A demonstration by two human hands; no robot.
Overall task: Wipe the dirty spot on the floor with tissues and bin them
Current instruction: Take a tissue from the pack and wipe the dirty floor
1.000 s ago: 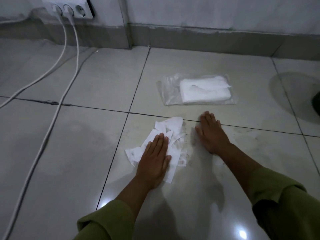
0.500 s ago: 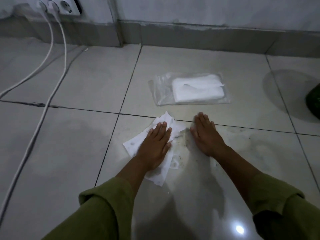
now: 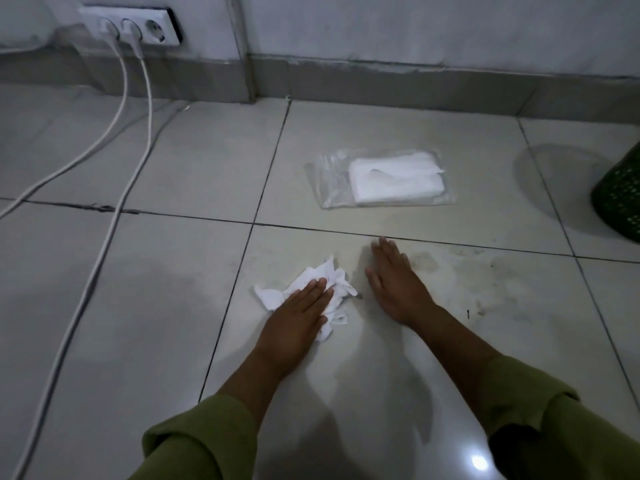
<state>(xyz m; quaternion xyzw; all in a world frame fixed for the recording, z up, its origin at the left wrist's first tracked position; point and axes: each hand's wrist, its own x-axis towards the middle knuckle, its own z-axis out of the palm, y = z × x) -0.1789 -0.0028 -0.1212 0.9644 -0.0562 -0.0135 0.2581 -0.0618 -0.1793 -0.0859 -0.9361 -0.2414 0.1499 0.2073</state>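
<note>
My left hand [image 3: 298,315] lies flat, palm down, on a crumpled white tissue [image 3: 329,277] and presses it to the pale floor tile. My right hand [image 3: 394,278] rests flat on the tile just right of the tissue, fingers together, holding nothing. Faint dark smudges of the dirty spot [image 3: 485,271] spread over the tile to the right of that hand. A clear plastic pack of white tissues [image 3: 384,178] lies beyond the hands on the tile behind. At the right edge stands a green mesh bin [image 3: 620,199], only partly in view.
A white socket strip [image 3: 138,26] hangs on the wall at the top left. Two white cables [image 3: 114,188] run from it across the floor tiles on the left. A grey skirting [image 3: 415,81] lines the wall at the back.
My left hand has pulled the tissue back toward me and bunched it into a smaller wad. The view has shifted, so the green bin shows more at the right. My right hand has stayed put.
</note>
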